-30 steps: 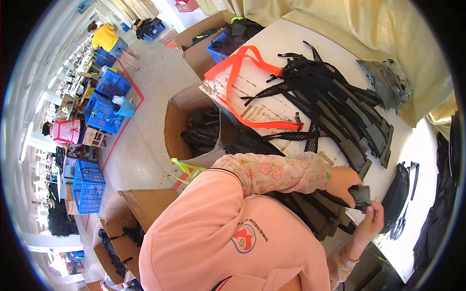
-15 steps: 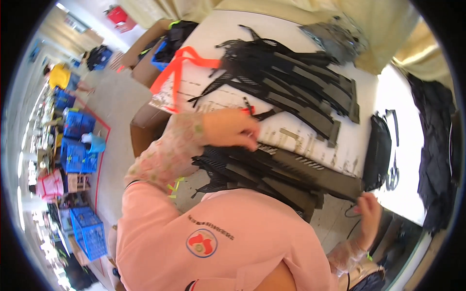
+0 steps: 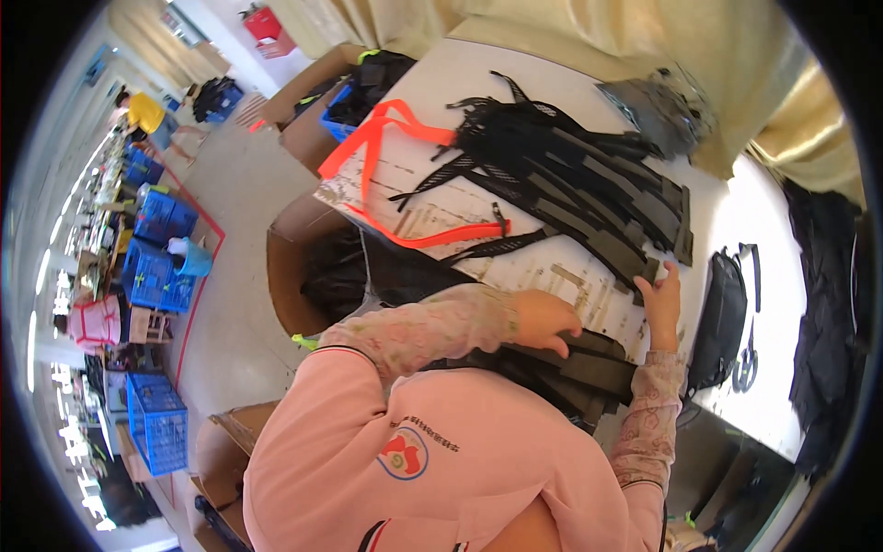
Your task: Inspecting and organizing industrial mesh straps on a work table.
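On the white table lies a fanned pile of black mesh straps [image 3: 552, 175] with dark grey padded ends. My right hand [image 3: 660, 308] is at the near right end of this pile, thumb and fingers apart, close to one strap's end; whether it touches is hard to tell. More black padded straps [image 3: 593, 368] rest in a stack against my front, at the table's near edge. Above them my left hand [image 3: 544, 320] hovers, fingers loosely bent and thumb apart, with nothing visible in it. A bright orange strap [image 3: 432, 237] with a black buckle trails across the table's left part.
A cardboard box [image 3: 287, 267] with black material stands at the table's left. Beyond it is a blue crate [image 3: 338, 115]. A clear plastic bag [image 3: 658, 110] lies at the back; a black pouch [image 3: 719, 317] and scissors [image 3: 747, 363] lie at right. People work far left.
My left hand has moved right over the stack at my front. My right hand has risen from the stack's right end to the pile on the table. My view has shifted.
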### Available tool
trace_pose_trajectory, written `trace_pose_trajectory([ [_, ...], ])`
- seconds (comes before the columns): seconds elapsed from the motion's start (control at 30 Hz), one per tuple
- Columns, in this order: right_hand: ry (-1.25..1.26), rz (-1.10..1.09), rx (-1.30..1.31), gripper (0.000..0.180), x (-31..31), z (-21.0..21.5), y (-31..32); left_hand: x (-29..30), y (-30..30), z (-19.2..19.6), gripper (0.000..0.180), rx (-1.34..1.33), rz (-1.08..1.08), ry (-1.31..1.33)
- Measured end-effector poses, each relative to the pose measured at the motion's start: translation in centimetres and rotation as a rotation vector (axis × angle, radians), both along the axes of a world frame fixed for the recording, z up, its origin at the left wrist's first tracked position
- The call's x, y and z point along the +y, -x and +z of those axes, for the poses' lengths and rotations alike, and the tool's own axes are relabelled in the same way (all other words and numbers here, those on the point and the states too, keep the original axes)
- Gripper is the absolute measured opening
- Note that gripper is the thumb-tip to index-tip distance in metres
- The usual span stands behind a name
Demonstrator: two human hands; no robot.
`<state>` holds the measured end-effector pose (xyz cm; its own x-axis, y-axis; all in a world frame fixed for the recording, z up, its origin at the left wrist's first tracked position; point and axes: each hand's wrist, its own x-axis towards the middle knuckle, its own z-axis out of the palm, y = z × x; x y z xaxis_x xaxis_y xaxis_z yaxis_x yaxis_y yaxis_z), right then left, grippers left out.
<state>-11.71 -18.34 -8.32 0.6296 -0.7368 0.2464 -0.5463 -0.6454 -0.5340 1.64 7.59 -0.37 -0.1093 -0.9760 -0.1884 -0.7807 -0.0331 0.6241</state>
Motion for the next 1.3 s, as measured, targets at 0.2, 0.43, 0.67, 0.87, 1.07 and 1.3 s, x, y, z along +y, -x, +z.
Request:
trace_pose_trajectory([
  [0.2, -0.318, 0.079, -0.129, 0.043, 1.3, 1.8, -0.3, -0.5, -0.4, -0.2, 0.037, 0.201, 0.094, 0.138],
  [0.43, -0.18, 0.385, -0.298, 0.026, 10.5, 11.4, 2.7, -5.3, -1.2, 1.2, 0.032, 0.033, 0.3, 0.873],
  [0.67, 0.323, 0.299, -0.294, 0.036, 12.4, 11.7, 2.6, -7.7, 1.6, 2.0, 0.021, 0.163, 0.329, 0.481],
  [0.87, 0.048, 0.228, -0.331, 0.033, 11.8, 9.1, 3.3, -7.4, 1.3, 1.0, 0.023, 0.296, 0.332, 0.53],
  [1.07, -0.025, 0.294, -0.164, 0.026, 11.4, 10.1, 3.4, -6.7, 0.7, 0.7, 0.027, 0.41, 0.332, 0.44],
  [1.3, 0.018, 0.366, -0.136, 0.011, 10.5, 10.8, 3.5, -6.6, 1.3, 0.0, 0.031, 0.334, 0.241, 0.469],
])
